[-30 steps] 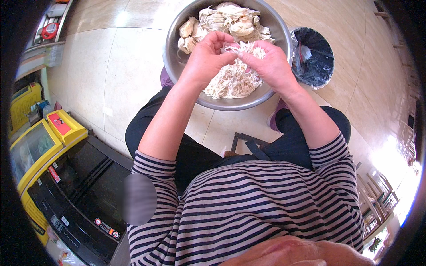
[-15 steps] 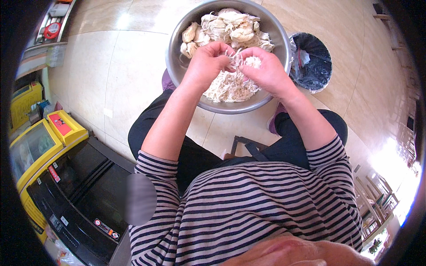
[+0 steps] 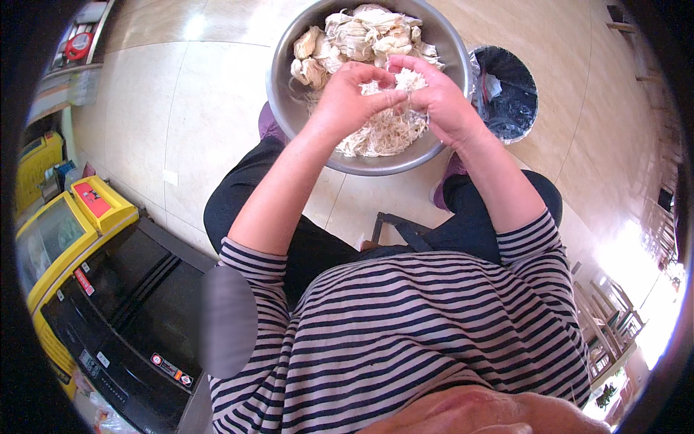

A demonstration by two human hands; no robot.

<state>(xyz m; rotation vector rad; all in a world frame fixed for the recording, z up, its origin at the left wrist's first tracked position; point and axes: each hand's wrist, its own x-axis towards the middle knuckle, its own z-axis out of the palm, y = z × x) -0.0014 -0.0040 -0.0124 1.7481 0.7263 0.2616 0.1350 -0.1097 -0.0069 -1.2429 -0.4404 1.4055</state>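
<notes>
A wide steel bowl rests between my knees. Large pale pieces of what looks like cooked chicken fill its far side, and a heap of shredded chicken lies on the near side. Over that heap my hands meet. My right hand is curled around a small clump of chicken shreds. From the left, my left hand reaches to the same clump, thumb and curved fingers closing on its edge. Its fingertips are partly hidden.
A bin with a black liner stands right of the bowl on the tiled floor. To my left is a black and yellow chest freezer. Wooden chairs are at the right edge, and a red round object sits on a shelf at upper left.
My right hand has turned, so the clump in it shows more. My left thumb now stretches across toward the right hand. The whole view has shifted slightly.
</notes>
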